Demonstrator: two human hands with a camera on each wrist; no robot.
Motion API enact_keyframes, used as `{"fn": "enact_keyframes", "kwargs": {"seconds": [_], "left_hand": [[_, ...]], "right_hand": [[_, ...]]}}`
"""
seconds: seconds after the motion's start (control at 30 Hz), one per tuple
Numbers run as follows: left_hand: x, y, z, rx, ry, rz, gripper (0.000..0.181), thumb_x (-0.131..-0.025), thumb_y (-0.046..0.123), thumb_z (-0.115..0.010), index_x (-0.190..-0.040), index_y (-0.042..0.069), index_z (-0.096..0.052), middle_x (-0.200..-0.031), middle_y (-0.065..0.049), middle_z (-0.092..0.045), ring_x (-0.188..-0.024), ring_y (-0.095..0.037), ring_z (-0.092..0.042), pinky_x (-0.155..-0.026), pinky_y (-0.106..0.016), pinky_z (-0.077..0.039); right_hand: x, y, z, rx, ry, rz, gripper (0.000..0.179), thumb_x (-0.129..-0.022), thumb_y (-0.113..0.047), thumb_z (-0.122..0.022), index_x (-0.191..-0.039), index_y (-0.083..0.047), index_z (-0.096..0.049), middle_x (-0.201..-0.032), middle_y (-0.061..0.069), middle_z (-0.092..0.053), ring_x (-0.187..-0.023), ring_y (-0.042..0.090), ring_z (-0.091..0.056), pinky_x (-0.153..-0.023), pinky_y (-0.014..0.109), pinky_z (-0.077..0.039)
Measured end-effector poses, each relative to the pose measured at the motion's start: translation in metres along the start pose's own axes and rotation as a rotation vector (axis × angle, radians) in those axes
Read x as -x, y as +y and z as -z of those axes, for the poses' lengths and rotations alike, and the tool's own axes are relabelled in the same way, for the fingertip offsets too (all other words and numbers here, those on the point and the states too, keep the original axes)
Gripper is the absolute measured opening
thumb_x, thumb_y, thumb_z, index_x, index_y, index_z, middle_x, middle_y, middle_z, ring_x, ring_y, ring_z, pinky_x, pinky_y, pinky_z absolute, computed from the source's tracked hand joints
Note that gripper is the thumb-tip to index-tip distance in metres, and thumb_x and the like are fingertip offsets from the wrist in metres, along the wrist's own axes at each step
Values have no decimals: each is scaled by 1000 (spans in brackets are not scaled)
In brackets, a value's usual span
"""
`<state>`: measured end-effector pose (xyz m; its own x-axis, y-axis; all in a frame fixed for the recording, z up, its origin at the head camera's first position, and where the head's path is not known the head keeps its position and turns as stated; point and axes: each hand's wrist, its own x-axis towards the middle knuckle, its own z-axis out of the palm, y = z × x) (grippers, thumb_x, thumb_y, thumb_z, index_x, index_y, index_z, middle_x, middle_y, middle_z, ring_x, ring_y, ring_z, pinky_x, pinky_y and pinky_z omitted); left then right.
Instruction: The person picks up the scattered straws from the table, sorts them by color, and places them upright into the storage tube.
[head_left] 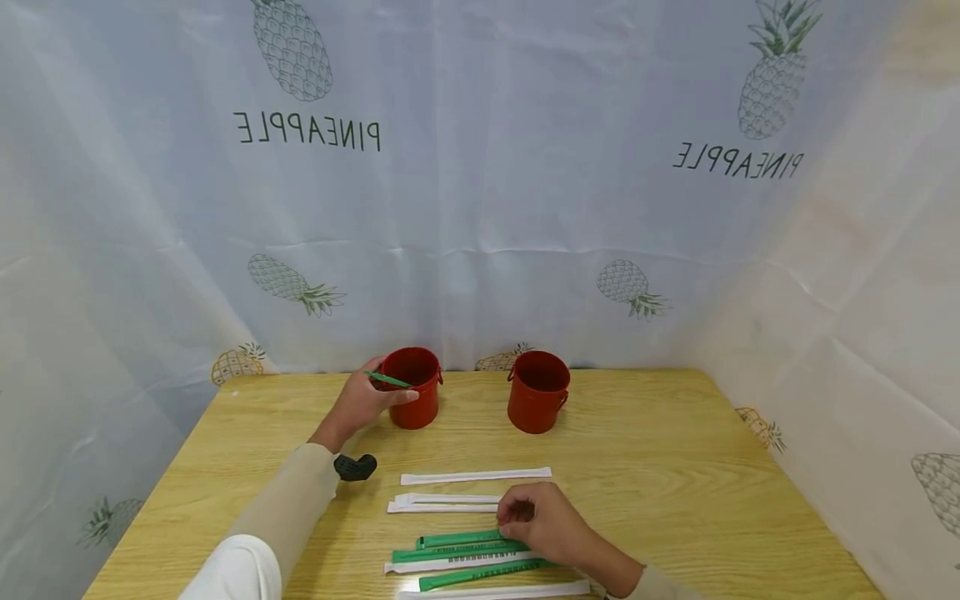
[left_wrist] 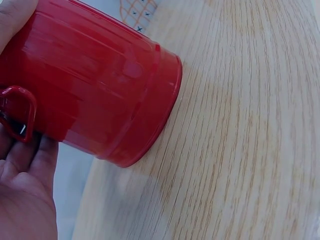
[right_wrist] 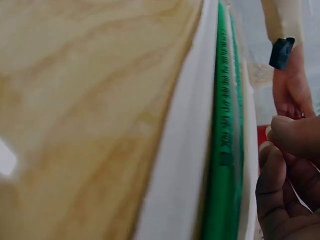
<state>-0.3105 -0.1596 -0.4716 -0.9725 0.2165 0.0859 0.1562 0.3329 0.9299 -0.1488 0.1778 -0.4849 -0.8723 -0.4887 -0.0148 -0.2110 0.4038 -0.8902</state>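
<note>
Red bucket (left_wrist: 95, 80) fills upper left, slanting across view, base towards tabletop (left_wrist: 240, 130). Left hand (left_wrist: 25, 200) at left edge: thumb against bucket's upper side, other fingers (left_wrist: 46, 162) reaching beneath in view, partly hidden behind it. Small red loop handle (left_wrist: 32, 112) on bucket's side, near fingers. Tabletop pale wood, fine grain, covering right side. Pale cloth (left_wrist: 75, 170) beyond, orange crisscross print (left_wrist: 138, 11) at top.
</note>
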Motion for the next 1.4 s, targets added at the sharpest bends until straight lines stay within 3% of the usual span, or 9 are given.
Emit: {"fn": "enact_keyframes", "kwargs": {"seconds": [0.13,0.37,0.57,0.7,0.97,1.1,1.3,1.4], "left_hand": [[-1,-2,-1,-5,-2,11,83,-83,42,-88,-151,15,-50,-149,-10,-58,-135,-35,-55,-102,-44,-60],[-3,-4,-3,2,-4,19,86,-81,45,-89,-152,16,-49,-150,-9,-58,-137,-34,-54,-103,-45,-59],[-4,-5,-3,4,-5,22,88,-80,47,-89,-152,16,-48,-151,-9,-57,-138,-35,-53,-103,-45,-59],[-3,-4,-3,5,-7,22,88,-81,46,-89,-152,16,-47,-151,-9,-56,-138,-35,-53,-103,-45,-59],[0,-2,-3,10,-5,35,87,-82,45,-88,-153,16,-46,-151,-9,-56,-138,-35,-53,-101,-46,-60],[1,-1,-2,9,-4,29,86,-83,44,-88,-154,16,-46,-152,-10,-56,-138,-36,-53,-101,-46,-60],[0,0,-1,8,-3,29,85,-84,44,-87,-153,16,-46,-151,-9,-56,-138,-35,-53,-101,-46,-60],[1,0,0,1,-3,25,86,-84,44,-87,-153,16,-46,-152,-9,-56,-138,-35,-53,-101,-46,-60]], "right_hand": [[4,6,-4,-17,-5,-9,8,-90,-3,-78,-90,-9,-74,-83,-2,-69,-71,0,-57,-64,18,-51],[8,11,-8,4,1,47,6,-89,-5,-79,-91,-9,-75,-86,2,-71,-70,-2,-55,-62,19,-50],[5,13,-10,63,-21,48,10,-91,-5,-77,-95,-13,-74,-89,-7,-68,-74,-3,-56,-65,18,-51],[4,12,-11,137,-64,43,13,-93,-3,-74,-98,-15,-71,-90,-12,-63,-79,-4,-54,-70,17,-51],[4,5,-13,405,-124,91,18,-95,-3,-71,-95,-21,-68,-87,-16,-59,-83,-4,-46,-74,16,-46],[4,2,-13,431,-140,122,19,-97,-2,-67,-96,-20,-67,-88,-15,-57,-83,-4,-44,-75,16,-45],[5,-8,-8,554,-132,258,15,-100,-5,-63,-101,-20,-64,-93,-14,-56,-86,-3,-43,-78,13,-45],[3,-18,-1,566,-124,276,13,-102,-5,-61,-103,-18,-62,-96,-12,-55,-87,-2,-42,-79,14,-45]]}}
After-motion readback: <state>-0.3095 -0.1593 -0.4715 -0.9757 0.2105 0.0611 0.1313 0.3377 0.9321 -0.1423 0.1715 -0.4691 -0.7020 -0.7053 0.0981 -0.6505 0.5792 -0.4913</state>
